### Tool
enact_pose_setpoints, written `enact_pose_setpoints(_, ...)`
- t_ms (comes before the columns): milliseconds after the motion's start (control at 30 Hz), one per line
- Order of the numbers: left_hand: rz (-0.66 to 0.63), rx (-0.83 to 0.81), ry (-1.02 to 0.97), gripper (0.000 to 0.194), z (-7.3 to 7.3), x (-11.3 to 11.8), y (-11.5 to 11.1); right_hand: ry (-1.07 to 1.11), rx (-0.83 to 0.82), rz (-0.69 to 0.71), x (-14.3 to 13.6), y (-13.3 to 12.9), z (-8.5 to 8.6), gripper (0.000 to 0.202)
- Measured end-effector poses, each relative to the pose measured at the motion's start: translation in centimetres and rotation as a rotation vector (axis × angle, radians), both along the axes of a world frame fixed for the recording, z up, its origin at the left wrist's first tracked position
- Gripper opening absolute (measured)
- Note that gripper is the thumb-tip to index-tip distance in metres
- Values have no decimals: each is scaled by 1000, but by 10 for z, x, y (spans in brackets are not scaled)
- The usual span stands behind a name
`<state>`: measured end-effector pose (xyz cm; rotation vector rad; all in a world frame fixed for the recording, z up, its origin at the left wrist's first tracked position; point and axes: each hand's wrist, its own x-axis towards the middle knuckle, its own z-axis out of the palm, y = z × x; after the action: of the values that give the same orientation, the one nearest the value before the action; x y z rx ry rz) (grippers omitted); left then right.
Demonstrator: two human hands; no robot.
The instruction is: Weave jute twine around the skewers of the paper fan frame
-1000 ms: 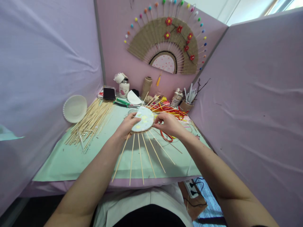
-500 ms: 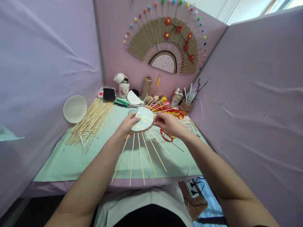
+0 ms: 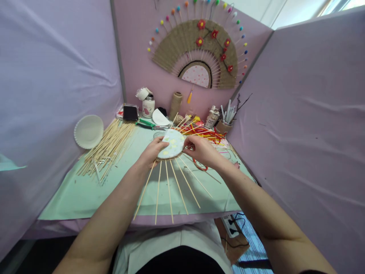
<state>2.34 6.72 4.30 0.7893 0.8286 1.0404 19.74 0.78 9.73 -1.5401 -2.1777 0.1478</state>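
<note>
A half-round fan base [image 3: 173,142], pale blue with yellow patches and a brown edge, is held up over the table. Thin bamboo sticks [image 3: 169,190] spread out from its rim, several towards me and several towards the back. My left hand [image 3: 155,151] is closed on the base's left side, thumb on the printed face and the other fingers underneath. At the right rim, my right hand [image 3: 198,149] is closed in a pinch, its fingertips touching the edge. What lies between those fingertips is too small to make out.
A pile of bamboo sticks [image 3: 110,146] lies left, beside a white plate [image 3: 89,132]. Behind stand green-handled pliers [image 3: 145,123], a jar [image 3: 148,107], a twine roll [image 3: 175,105] and red and yellow cords [image 3: 209,133]. A cup of white sticks [image 3: 224,126] stands right. A decorated fan [image 3: 171,49] hangs on the back wall.
My right hand has shifted slightly left along the base's rim, its fingertips still pinched. My left hand and the base keep nearly the same place; the whole view has drifted slightly.
</note>
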Motion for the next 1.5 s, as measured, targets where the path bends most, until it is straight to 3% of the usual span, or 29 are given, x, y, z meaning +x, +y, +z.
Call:
enact_pose_setpoints(333, 10, -15, 19, 31, 4, -2, -2, 44, -107, -38, 18, -13, 29, 15)
enact_pose_setpoints(667, 17, -41, 13, 29, 3, -2, -1, 56, -74, -54, 22, -16, 20, 10)
enact_pose_setpoints(967, 5, -37, 6, 29, 5, -2, -2, -1, -27, 14, 25, -19, 20, 14)
enact_pose_setpoints(1233, -8, -58, -10, 36, 6, -3, -2, 42, 19, 26, 33, -36, 35, 19)
enact_pose_setpoints(1367, -7, -53, -22, 34, 7, -3, -2, 197, 139, -73, 44, -58, 44, 18)
enact_pose_setpoints(1500, -20, -27, -44, 31, 7, -5, -2, 492, 348, -341, 66, -85, 33, 18)
